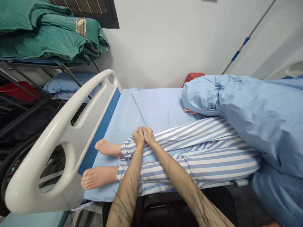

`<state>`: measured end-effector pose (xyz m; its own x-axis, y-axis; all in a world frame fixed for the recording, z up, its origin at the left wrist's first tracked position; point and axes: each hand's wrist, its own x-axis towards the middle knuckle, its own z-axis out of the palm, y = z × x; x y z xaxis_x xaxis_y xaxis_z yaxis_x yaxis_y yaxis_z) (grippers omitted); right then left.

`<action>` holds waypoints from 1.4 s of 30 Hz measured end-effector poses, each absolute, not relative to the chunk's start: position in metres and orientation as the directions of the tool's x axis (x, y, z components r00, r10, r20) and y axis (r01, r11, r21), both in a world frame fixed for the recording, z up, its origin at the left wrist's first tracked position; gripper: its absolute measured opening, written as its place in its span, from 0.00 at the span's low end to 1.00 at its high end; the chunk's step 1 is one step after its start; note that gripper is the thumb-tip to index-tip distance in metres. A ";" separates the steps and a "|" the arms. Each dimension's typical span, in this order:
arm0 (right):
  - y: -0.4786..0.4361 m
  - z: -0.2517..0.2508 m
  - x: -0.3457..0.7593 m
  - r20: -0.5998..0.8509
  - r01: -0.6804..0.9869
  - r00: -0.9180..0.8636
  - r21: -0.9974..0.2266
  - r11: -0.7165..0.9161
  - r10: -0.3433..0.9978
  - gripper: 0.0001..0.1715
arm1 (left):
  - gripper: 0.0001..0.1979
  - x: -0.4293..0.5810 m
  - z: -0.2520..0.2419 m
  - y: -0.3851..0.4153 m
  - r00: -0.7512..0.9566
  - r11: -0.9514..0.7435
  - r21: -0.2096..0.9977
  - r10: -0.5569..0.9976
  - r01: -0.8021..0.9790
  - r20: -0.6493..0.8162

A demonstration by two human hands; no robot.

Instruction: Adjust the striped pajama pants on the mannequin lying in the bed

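A hospital bed (132,107) bears a lying figure (227,138) half under a blue quilt (260,116). Its striped trousers (201,164), likely soft, light cloth best pinched near the cuff, are gripped at the far shin by the left hand (138,136) and right hand (148,135), both closed.

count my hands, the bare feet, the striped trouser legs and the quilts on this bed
own hands: 2 (left hand, right hand, both on the far trouser leg)
bare feet: 2 (far foot, near foot)
striped trouser legs: 2 (far, plus near trouser leg)
blue quilt: 1
total: 7
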<state>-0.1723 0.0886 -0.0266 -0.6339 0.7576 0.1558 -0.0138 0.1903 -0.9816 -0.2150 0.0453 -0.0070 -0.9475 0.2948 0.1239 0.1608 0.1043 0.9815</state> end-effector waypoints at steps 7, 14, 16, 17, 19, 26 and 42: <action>0.087 -0.027 -0.175 0.127 0.036 -0.596 -0.982 0.184 0.793 0.23 | 0.19 -0.214 -0.027 0.041 -0.904 0.371 0.882 0.408 0.290 0.126; 0.120 0.022 -0.157 0.231 0.115 -0.707 -0.895 0.431 0.669 0.25 | 0.20 -0.211 -0.024 0.042 -0.900 0.438 0.828 0.404 0.349 0.165; 0.135 0.037 -0.148 0.278 0.094 -0.684 -0.884 0.459 0.675 0.27 | 0.20 -0.209 -0.026 0.043 -0.906 0.443 0.826 0.385 0.349 0.176; 0.142 0.040 -0.143 0.295 0.089 -0.666 -0.881 0.465 0.685 0.27 | 0.20 -0.209 -0.027 0.043 -0.906 0.437 0.829 0.382 0.350 0.181; 0.153 0.036 -0.132 0.295 0.115 -0.635 -0.878 0.464 0.714 0.27 | 0.20 -0.209 -0.028 0.043 -0.903 0.420 0.836 0.385 0.354 0.189; 0.152 -0.020 -0.116 0.192 0.474 -0.538 -0.736 0.483 0.821 0.24 | 0.20 -0.208 -0.029 0.044 -0.890 0.457 0.800 0.410 0.388 0.197; 0.167 -0.019 -0.113 0.153 0.216 -0.502 -0.931 0.295 0.851 0.24 | 0.19 -0.169 0.016 0.111 -0.909 0.169 0.965 0.400 0.202 0.120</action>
